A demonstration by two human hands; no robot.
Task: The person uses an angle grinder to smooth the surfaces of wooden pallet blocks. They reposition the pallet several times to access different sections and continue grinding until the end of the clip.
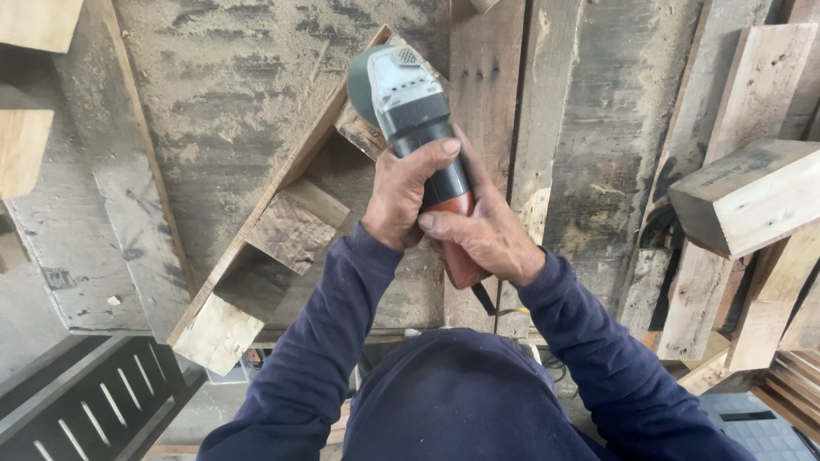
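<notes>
Wearing dark blue sleeves [342, 341], both arms reaching forward over the bench [213, 94].

Gripping the grinder [418, 128] with both hands: left hand [401, 196] wrapping closed around the dark middle of the body, thumb lying across the top; right hand [483, 235] closing around the orange rear handle, just behind and touching the left. Cord [484, 299] trailing down from the handle's end, toward the chest.

Pointing the grey head of the grinder away, tilting down onto the far end of a pallet piece [273, 213]. Green guard [363, 81] showing at the head's left side; disc itself hiding under it, so contact with the wood not telling clearly.

Pallet piece lying diagonally on the bench, a thin slat running from lower left to upper right, with blocks [295, 226] fixed beneath it.

Lying right of the hands, well apart, a thick beam [752, 196] with a cut end, resting over upright planks [598, 128]. Sawdust [256, 60] covering the bench beyond. Sitting at lower left, a dark slotted panel [94, 401].
</notes>
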